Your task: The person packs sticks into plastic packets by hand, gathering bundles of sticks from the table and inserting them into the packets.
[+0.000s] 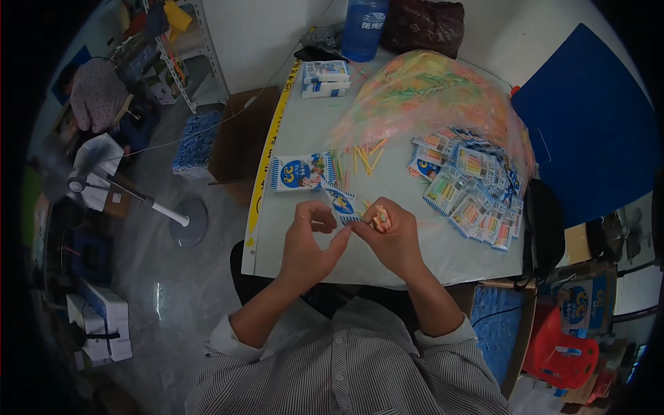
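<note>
My left hand [311, 238] is in front of the table's near edge, fingers curved and parted from the thumb, with a gap between them. Its thumb tip meets the thumb of my right hand [393, 238]. The right hand is closed around a bunch of pale orange and green sticks [380, 219], whose ends show above the fist. A small blue-and-white packet [342, 205] stands tilted between both hands, its lower end by my right thumb; which fingers grip it is hidden. Beyond lie a larger blue-and-white bag [302, 172] and loose yellow and orange sticks [369, 158].
Filled clear-fronted packets [474, 183] are heaped at the right. Behind them sits a big plastic bag of coloured sticks [436, 93]. Packet stacks [326, 78] and a blue water jug [364, 29] stand at the back. A blue panel [588, 124] rises at the right.
</note>
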The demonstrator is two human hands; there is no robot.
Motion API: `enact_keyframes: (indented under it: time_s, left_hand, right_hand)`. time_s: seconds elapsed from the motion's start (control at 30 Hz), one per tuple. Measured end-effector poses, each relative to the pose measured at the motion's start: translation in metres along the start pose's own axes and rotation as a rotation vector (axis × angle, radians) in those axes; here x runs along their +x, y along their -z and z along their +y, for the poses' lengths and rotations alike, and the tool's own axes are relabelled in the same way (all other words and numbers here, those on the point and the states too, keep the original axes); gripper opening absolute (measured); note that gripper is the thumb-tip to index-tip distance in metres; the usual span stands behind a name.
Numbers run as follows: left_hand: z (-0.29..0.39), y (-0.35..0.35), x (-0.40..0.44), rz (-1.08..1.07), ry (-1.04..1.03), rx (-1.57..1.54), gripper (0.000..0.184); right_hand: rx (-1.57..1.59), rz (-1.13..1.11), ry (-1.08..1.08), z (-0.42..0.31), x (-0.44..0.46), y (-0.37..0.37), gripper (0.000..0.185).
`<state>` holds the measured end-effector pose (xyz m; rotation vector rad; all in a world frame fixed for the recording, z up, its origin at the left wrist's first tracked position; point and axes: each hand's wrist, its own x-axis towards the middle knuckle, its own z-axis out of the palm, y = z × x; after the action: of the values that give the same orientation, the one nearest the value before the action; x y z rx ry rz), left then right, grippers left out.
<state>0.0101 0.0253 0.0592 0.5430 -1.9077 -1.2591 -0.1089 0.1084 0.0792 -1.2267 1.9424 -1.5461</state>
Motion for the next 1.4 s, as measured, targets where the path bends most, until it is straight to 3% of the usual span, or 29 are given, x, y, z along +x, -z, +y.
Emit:
enact_keyframes:
  time_s: [0.07, 0.13, 0.27, 0.33, 0.37, 0.43, 0.47, 0.53, 0.67, 0.77, 0.83, 0.97, 1.03, 1.17, 1.23, 1.4]
  left_hand:
    - [-0.009, -0.008, -0.005, 0.038, 0.101, -0.088, 0.032]
    - [-0.018, -0.011, -0.007, 0.143, 0.175, -0.211, 0.026]
    - [-0.022, -0.009, -0.009, 0.126, 0.261, -0.272, 0.020]
    - [-0.020, -0.006, -0.007, 0.163, 0.157, -0.092, 0.019]
    - [-0.019, -0.004, -0.007, 0.162, 0.159, -0.091, 0.019]
    - [-0.017, -0.002, -0.007, 0.131, -0.034, 0.189, 0.020]
    - [-0.015, -0.002, -0.006, 0.128, -0.033, 0.188, 0.020]
    - [-0.011, -0.003, -0.005, 0.107, -0.105, 0.354, 0.023]
    - [-0.009, -0.005, -0.002, 0.004, 0.075, 0.374, 0.023]
    - [-0.007, -0.005, 0.004, 0.088, 0.134, 0.323, 0.025]
    - [-0.009, -0.005, 0.006, 0.141, 0.215, 0.095, 0.029]
    - [-0.017, -0.004, 0.003, 0.118, 0.032, 0.237, 0.029]
    - [-0.016, -0.001, -0.001, 0.016, 0.036, 0.294, 0.031]
    - [-0.018, 0.002, 0.003, 0.057, -0.073, 0.299, 0.030]
    - [-0.022, 0.007, 0.008, 0.018, -0.283, 0.337, 0.024]
    - [-0.017, 0.009, 0.015, 0.142, -0.236, 0.292, 0.017]
  right_hand:
    - [-0.120, 0.034, 0.111, 0.000, -0.003, -0.009, 0.022]
    - [-0.292, 0.034, 0.381, 0.008, -0.004, -0.017, 0.023]
    - [-0.331, 0.045, 0.387, 0.014, -0.008, -0.025, 0.022]
    - [0.058, -0.084, -0.080, 0.018, -0.009, -0.021, 0.020]
    - [0.059, -0.084, -0.082, 0.023, -0.009, -0.021, 0.020]
    - [0.099, 0.017, 0.009, 0.032, -0.006, -0.023, 0.016]
    - [0.099, 0.020, 0.006, 0.032, -0.007, -0.024, 0.016]
    - [-0.209, 0.162, 0.255, 0.022, -0.007, -0.026, 0.015]
    - [-0.332, 0.240, 0.264, 0.022, -0.003, -0.026, 0.015]
    - [-0.276, 0.218, 0.253, 0.021, -0.002, -0.029, 0.016]
    - [-0.262, 0.195, 0.349, 0.017, -0.002, -0.032, 0.017]
    - [-0.321, 0.235, 0.436, 0.018, 0.000, -0.030, 0.015]
    - [-0.299, 0.237, 0.211, 0.020, 0.003, -0.024, 0.013]
    - [-0.229, 0.174, 0.139, 0.021, 0.007, -0.022, 0.010]
    - [-0.118, 0.079, 0.076, 0.022, 0.011, -0.020, 0.009]
    - [0.007, -0.058, 0.015, 0.016, 0.016, -0.005, 0.009]
